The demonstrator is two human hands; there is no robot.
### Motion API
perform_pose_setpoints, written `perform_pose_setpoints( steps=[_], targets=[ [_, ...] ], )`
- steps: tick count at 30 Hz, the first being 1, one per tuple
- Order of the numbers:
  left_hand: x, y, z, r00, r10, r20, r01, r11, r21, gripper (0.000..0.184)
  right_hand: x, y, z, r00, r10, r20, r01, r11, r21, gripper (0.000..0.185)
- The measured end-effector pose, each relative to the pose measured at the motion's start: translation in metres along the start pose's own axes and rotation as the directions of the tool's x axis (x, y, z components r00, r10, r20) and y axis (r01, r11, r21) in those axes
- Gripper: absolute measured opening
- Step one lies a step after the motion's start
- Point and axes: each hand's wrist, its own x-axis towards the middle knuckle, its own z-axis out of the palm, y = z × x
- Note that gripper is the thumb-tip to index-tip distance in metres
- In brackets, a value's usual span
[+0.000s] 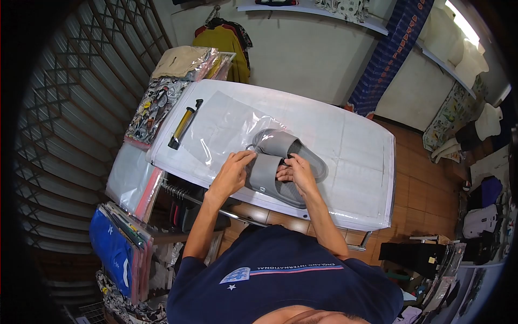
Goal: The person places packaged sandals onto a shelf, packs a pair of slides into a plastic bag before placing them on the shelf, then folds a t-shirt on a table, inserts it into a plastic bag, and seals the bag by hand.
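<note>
Two grey slide sandals lie side by side on the white table. The nearer sandal has my left hand at its left end, fingertips closed on the edge near its strap. My right hand has its fingers bent at the strap opening, with thumb and index finger pinched close to where the two sandals meet. What the pinch holds is too small to name. The farther sandal lies partly behind the nearer one. A clear plastic bag is spread flat beside and under them.
A yellow and black hand pump lies at the table's left end. Packed clothes are stacked beyond that edge. A blue packaged garment stands at the lower left, near a hanging rail. Clothing displays line the right side.
</note>
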Motion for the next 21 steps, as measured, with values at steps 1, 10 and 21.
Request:
perform_pose_setpoints(
  steps=[1,10,21],
  targets=[
    [-0.001,0.000,0.000,1.000,0.008,0.014,-0.008,1.000,0.003,0.057,0.001,0.000,0.002,1.000,-0.015,0.004,0.015,1.000,0.009,0.027],
    [0.002,0.008,-0.002,0.999,-0.051,-0.018,0.051,0.998,-0.029,0.060,0.011,0.007,0.021,0.998,-0.010,0.056,0.011,0.999,-0.032,0.023],
    [-0.025,0.013,0.011,0.957,-0.140,-0.254,0.142,0.990,-0.011,0.063,0.017,-0.025,0.020,0.997,-0.083,0.004,0.066,0.755,-0.652,0.029]
  ],
)
